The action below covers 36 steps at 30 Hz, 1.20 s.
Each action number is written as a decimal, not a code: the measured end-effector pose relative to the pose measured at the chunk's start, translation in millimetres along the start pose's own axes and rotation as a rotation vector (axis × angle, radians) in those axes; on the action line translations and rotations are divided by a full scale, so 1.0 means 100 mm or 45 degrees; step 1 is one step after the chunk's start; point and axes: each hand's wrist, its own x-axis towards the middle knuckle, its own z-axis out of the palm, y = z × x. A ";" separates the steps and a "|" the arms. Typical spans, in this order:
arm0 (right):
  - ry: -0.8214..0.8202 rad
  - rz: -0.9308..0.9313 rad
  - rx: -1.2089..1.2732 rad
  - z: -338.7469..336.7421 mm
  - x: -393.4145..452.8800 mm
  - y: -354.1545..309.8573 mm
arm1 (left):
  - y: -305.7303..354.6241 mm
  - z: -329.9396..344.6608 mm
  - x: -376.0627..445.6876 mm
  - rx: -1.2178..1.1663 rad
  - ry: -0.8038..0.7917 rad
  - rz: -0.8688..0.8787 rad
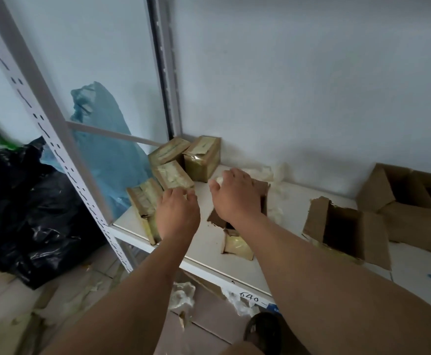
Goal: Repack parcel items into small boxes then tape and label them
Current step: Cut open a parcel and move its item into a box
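Fingers of the right hand (235, 193) are pinching a soft, light white wad (220, 180) mid-frame; left hand (177, 213) is hovering, loosely curled, empty.

A white shelf (206, 242) carries four taped small boxes (204, 157) at its back left corner. Three open cardboard boxes (342, 226) and crumpled white wrapping (278, 175) lie alongside

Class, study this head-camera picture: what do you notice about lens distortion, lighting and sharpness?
Head view: wide-angle lens bows the shelf upright; soft, even light, faint shadows on the wall; overall slightly soft, left hand and right hand mildly blurred.
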 end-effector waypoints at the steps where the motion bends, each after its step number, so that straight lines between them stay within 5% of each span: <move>1: -0.007 -0.035 0.016 0.05 0.03 -0.08 | -0.05 -0.03 0.04 0.028 0.034 0.015; 7: -0.110 -0.224 0.023 0.33 0.06 -0.56 | -0.44 -0.18 0.26 0.035 0.195 -0.129; 15: -0.440 -0.027 0.341 0.65 0.05 -0.90 | -0.78 -0.21 0.28 -0.397 -0.102 -0.681; 24: -0.408 0.116 0.644 0.49 -0.23 -0.87 | -0.56 -0.41 -0.01 -0.552 0.034 -0.612; 36: 0.044 0.172 0.953 -0.57 -0.94 -0.49 | 0.37 -0.86 -0.76 -0.856 0.177 -0.295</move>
